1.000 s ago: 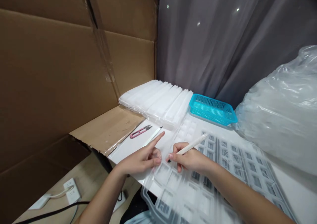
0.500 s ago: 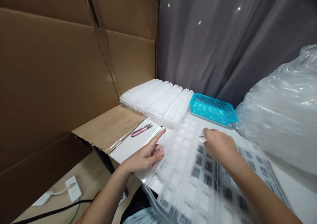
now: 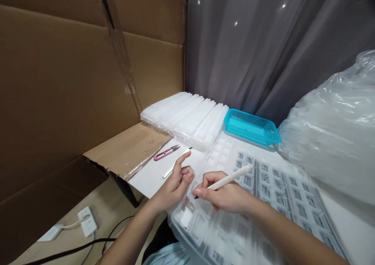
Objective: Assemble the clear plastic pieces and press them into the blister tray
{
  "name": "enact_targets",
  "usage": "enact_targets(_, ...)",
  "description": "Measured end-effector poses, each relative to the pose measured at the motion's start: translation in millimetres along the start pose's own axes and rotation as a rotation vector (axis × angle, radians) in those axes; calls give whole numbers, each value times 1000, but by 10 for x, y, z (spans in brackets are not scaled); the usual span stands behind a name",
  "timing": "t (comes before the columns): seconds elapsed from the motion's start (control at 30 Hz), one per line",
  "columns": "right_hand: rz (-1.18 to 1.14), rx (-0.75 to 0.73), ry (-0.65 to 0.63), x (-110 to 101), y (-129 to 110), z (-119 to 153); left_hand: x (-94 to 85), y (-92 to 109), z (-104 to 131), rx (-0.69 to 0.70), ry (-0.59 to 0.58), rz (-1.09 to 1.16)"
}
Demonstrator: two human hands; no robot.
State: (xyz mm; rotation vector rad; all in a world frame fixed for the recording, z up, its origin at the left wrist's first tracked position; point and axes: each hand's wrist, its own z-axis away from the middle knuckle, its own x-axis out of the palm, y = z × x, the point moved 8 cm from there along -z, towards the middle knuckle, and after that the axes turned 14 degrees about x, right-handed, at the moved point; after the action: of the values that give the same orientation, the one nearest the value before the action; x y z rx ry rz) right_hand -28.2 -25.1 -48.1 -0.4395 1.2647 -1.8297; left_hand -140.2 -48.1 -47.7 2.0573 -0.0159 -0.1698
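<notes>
Between the thumb and fingers of my right hand [image 3: 224,192] is a white pen-like tool [image 3: 231,178], held like a pencil. Its dark tip points down and left, over the near-left part of a clear plastic tray [image 3: 202,222] with many square compartments. Just left of that tip is my left hand [image 3: 178,183], beside the tray's edge. Its index finger sticks up while the thumb presses against the curled fingers; whatever they may pinch is hidden. Beyond the left hand, a slim white tool [image 3: 170,171] with a dark tip and pink-handled thread snips [image 3: 166,153] lie on the white table.
Clear wrapping holds a stack of white strips [image 3: 184,118] at the back. Right of it stands a blue perforated basket [image 3: 252,130]. A large clear plastic bag [image 3: 334,132] bulges at the right. Cardboard [image 3: 125,147] covers the left table edge; power strips [image 3: 88,222] lie below.
My right hand has come left and nearer from over the tray's far part, the white tool now plainly visible in it. My left index finger has risen from pointing forward.
</notes>
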Motion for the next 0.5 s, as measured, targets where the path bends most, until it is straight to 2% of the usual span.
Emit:
enact_targets(0.13, 32, 34, -12, 26, -22, 14, 38, -49, 13, -58, -12, 58)
enact_targets(0.23, 203, -33, 112, 21, -112, 93, 38, -79, 13, -65, -23, 36)
enact_targets(0.33, 616, -319, 334, 85, -376, 302, 9, -101, 17, -50, -24, 2)
enact_targets(0.4, 900, -494, 535, 77, -544, 471, -24, -121, 30, -52, -22, -35)
enact_targets(0.43, 996, -544, 671, -1, -621, 559, -41, -139, 42, -70, -23, -52)
enact_targets(0.5, 1062, -546, 972, -320, -746, 759, -62, -170, 64, -109, -39, -61)
